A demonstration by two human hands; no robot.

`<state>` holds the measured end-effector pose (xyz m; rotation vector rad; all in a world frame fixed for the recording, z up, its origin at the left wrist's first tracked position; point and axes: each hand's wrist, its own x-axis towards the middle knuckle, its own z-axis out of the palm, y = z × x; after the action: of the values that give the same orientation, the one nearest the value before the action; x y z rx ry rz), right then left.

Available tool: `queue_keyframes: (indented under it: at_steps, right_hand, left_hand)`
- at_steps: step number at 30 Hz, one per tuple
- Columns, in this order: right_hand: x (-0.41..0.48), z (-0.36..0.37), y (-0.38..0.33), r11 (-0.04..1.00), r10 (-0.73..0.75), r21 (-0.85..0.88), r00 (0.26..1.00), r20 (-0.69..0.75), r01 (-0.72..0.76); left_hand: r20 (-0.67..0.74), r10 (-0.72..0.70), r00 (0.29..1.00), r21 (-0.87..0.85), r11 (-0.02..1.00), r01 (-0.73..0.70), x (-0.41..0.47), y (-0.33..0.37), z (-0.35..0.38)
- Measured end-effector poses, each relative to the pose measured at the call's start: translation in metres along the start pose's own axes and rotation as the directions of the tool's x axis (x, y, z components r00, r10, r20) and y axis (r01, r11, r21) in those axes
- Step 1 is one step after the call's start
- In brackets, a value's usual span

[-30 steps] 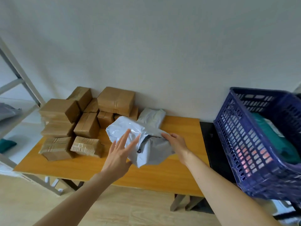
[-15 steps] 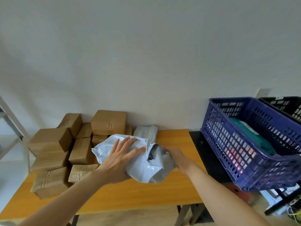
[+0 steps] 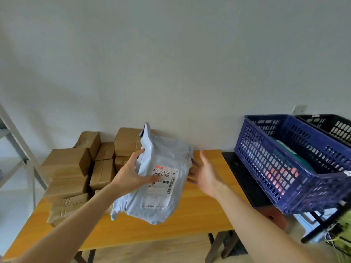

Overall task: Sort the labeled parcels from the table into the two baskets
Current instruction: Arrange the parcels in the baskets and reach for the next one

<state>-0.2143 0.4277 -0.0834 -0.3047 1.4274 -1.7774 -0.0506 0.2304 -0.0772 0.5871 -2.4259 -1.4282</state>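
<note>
A grey plastic mailer parcel (image 3: pixel 161 202) is held upright above the wooden table (image 3: pixel 190 221), its white barcode label facing me. My left hand (image 3: pixel 131 173) grips its left edge, thumb on the front. My right hand (image 3: pixel 205 173) is at the parcel's right edge with fingers spread; its fingertips touch the parcel's back side. To the right stands a blue basket (image 3: pixel 284 177) with a teal parcel inside, and behind it a black basket (image 3: pixel 334 126).
Several brown cardboard boxes (image 3: pixel 76 168) are stacked on the table's left and back. A grey metal shelf frame (image 3: pixel 13 133) stands at the far left. The baskets rest on a black rack (image 3: pixel 319 224) right of the table, with a black surface beside it.
The grey parcel was lifted off the table and turned upright so its label faces me. My left hand shifted to its left edge, and my right hand opened at its right edge.
</note>
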Motion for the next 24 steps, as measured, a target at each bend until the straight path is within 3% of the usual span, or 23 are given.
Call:
queue_keyframes:
  at_steps: [7, 12, 17, 24]
  right_hand:
    - [-0.014, 0.028, 0.013, 0.982, -0.029, -0.183, 0.992, 0.125, 0.051]
    - [-0.017, 0.034, 0.024, 0.989, -0.024, -0.143, 0.991, 0.128, 0.042]
    - [-0.021, 0.047, 0.034, 0.988, -0.056, -0.138, 0.993, 0.1, 0.069]
    - [-0.026, 0.064, 0.035, 0.991, -0.094, -0.084, 0.992, 0.087, 0.101]
  left_hand:
    - [-0.041, -0.19, 0.981, -0.328, 0.93, 0.167, -0.013, -0.007, -0.006]
    - [0.035, -0.264, 0.964, -0.43, 0.867, 0.253, -0.02, -0.008, -0.011]
    - [0.004, -0.273, 0.962, -0.46, 0.854, 0.244, -0.032, -0.013, -0.019]
    - [0.055, -0.175, 0.983, -0.468, 0.865, 0.18, -0.041, -0.017, -0.041]
